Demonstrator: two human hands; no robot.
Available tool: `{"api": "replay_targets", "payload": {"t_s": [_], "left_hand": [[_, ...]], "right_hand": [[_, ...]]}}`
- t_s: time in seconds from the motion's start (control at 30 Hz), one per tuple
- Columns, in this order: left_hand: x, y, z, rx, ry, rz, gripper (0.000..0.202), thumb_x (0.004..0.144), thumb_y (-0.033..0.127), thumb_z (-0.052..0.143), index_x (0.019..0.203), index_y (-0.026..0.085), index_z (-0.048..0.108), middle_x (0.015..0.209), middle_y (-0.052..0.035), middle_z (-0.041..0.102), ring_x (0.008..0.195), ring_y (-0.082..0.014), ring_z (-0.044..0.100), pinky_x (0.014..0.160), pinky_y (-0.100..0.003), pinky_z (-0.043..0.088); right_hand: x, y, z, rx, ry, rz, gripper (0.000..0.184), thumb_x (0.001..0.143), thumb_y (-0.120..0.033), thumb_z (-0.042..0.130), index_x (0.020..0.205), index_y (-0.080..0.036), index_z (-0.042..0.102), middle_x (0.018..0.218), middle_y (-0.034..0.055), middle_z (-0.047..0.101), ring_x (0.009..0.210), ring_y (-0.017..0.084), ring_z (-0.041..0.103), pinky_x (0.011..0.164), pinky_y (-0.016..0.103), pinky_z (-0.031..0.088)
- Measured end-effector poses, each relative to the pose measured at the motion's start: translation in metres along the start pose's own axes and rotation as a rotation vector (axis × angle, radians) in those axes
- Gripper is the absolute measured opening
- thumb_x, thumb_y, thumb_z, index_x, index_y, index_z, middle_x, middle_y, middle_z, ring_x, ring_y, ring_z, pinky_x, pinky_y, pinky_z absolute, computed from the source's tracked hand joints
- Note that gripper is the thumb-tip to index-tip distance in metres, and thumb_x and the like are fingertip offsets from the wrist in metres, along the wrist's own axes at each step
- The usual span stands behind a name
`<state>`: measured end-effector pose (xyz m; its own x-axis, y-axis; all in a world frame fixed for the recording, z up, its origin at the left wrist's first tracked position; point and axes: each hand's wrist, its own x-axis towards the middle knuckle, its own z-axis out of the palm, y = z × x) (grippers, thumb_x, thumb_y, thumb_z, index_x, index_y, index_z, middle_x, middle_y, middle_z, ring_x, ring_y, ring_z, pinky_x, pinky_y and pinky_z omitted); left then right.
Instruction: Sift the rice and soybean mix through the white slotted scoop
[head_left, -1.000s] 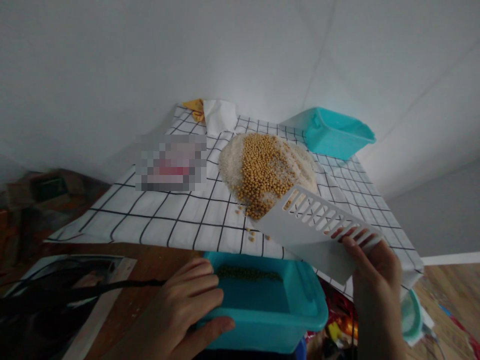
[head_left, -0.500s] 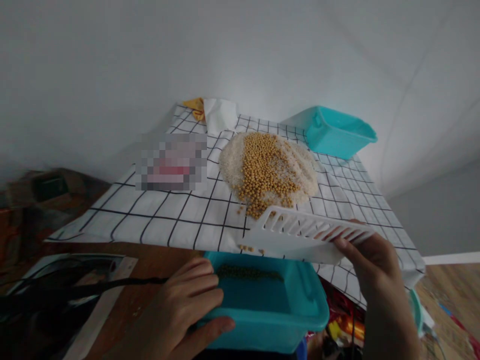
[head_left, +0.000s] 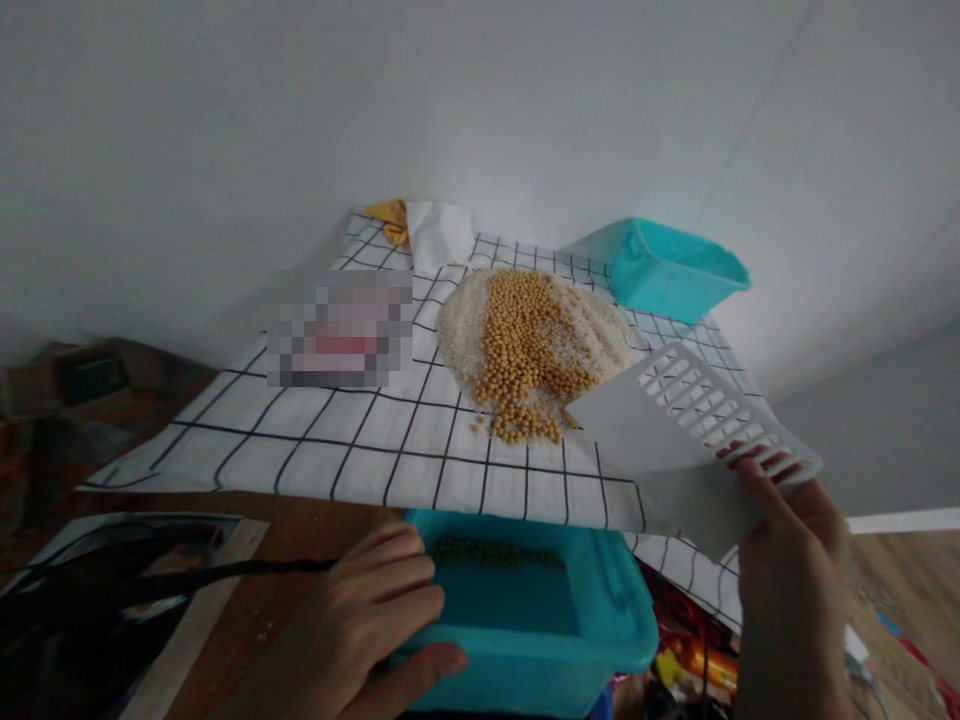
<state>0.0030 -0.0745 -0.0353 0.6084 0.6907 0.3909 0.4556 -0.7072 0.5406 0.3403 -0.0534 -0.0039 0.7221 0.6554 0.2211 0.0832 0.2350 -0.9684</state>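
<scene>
My left hand [head_left: 386,605] is closed on the left rim of a teal plastic bin [head_left: 525,640], fingers over its edge and thumb along the near side. The bin sits just below the table's front edge, and a strip of small green beans [head_left: 495,552] lies inside along its far wall. In my right hand [head_left: 795,545] is a white slotted plastic board [head_left: 637,425], gripped by its slotted right end. The board tilts above the cloth's front right, its left corner by a pile of yellow soybeans [head_left: 525,350] lying over white rice [head_left: 461,320].
A checked cloth [head_left: 315,430] covers the table. Another teal bin [head_left: 667,280] stands at its back right. White cloth or paper [head_left: 441,235] and a yellow cloth [head_left: 391,215] lie at the back left, near a blurred-out item [head_left: 341,330]. A dark cable [head_left: 225,568] runs at left.
My right hand has moved right with the slotted board, which has swung to a steeper slant. The few soybeans at the cloth's front edge are gone. My left hand stays on the bin.
</scene>
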Motion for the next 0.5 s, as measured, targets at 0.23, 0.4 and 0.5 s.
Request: {"api": "replay_targets", "payload": {"t_s": [0.23, 0.4, 0.5], "left_hand": [[-0.002, -0.001, 0.001, -0.016, -0.021, -0.018, 0.032, 0.097, 0.037, 0.056, 0.069, 0.022, 0.058, 0.067, 0.0023, 0.059, 0.071, -0.0168, 0.057, 0.083, -0.030, 0.050], [-0.002, -0.001, 0.001, 0.000, 0.007, -0.013, 0.033, 0.098, 0.038, 0.055, 0.069, 0.022, 0.059, 0.066, 0.0018, 0.059, 0.070, -0.0168, 0.056, 0.081, -0.030, 0.051], [-0.002, -0.001, 0.001, 0.033, 0.049, 0.017, 0.033, 0.099, 0.038, 0.054, 0.070, 0.022, 0.060, 0.068, 0.0020, 0.059, 0.071, -0.0166, 0.057, 0.084, -0.029, 0.050]], "right_hand": [[-0.006, 0.004, 0.010, 0.012, -0.095, -0.015, 0.022, 0.069, -0.031, 0.082, 0.077, -0.018, 0.067, 0.080, 0.0022, 0.068, 0.081, 0.017, 0.065, 0.080, 0.032, 0.051], [-0.011, 0.004, 0.012, -0.054, -0.126, -0.016, 0.019, 0.075, -0.031, 0.079, 0.084, -0.017, 0.070, 0.084, 0.0041, 0.071, 0.083, 0.018, 0.066, 0.079, 0.031, 0.049], [-0.011, 0.008, 0.012, -0.043, -0.125, 0.008, 0.020, 0.075, -0.031, 0.079, 0.086, -0.017, 0.070, 0.088, 0.0042, 0.071, 0.082, 0.017, 0.065, 0.076, 0.031, 0.047]]}}
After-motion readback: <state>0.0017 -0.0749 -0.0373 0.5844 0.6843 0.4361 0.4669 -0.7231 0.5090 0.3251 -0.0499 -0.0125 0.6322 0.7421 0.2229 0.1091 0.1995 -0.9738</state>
